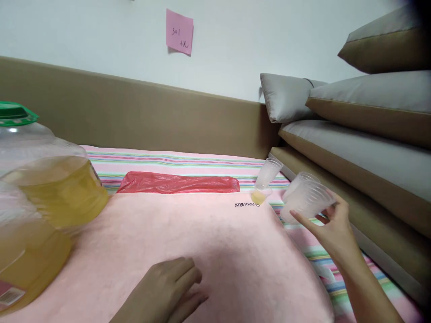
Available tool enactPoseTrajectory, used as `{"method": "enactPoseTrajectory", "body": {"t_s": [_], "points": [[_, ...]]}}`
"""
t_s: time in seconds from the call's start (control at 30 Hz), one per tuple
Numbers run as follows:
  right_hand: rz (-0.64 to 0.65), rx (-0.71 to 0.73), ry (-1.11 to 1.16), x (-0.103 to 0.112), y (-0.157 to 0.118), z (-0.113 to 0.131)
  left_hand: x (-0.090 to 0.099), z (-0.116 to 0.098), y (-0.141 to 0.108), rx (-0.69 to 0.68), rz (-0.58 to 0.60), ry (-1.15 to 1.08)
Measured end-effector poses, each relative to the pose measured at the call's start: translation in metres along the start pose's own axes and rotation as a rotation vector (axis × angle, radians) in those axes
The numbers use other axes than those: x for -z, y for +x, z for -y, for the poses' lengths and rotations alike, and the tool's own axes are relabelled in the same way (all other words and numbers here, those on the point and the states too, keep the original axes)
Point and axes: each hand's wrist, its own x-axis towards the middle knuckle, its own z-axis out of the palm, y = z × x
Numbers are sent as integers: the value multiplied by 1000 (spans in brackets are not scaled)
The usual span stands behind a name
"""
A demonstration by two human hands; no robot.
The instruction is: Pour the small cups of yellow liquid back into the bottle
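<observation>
My right hand (332,217) is closed around a clear ribbed plastic cup (308,199), tilted at the right edge of the pink mat (161,224). Directly behind that cup stands another clear cup (298,181). Further left, near the mat's back right corner, a cup with a little yellow liquid (259,196) sits in front of a leaning clear cup (268,174). Over the front middle of the mat hovers my left hand (171,282), its fingers loosely curled and apart, holding nothing.
Two large clear jugs of yellow liquid (63,193) (30,251) stand at the left, the rear one under a green lid (16,113). A red plastic bag (178,183) lies behind the mat. Stacked grey-brown cushions (363,139) border the right side.
</observation>
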Motion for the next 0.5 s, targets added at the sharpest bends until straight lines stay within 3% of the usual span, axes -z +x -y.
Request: {"method": "enactPoseTrajectory", "body": {"t_s": [0.13,0.23,0.33,0.5], "points": [[210,123,157,-29,-36,62,23,-11,19,87,-244,-181],[321,192,185,-51,-65,93,38,-21,34,170,-386,-244],[426,206,205,-66,-90,109,49,-29,41,219,-451,-256],[571,155,287,-77,-116,119,61,-32,35,313,-451,-242]]}}
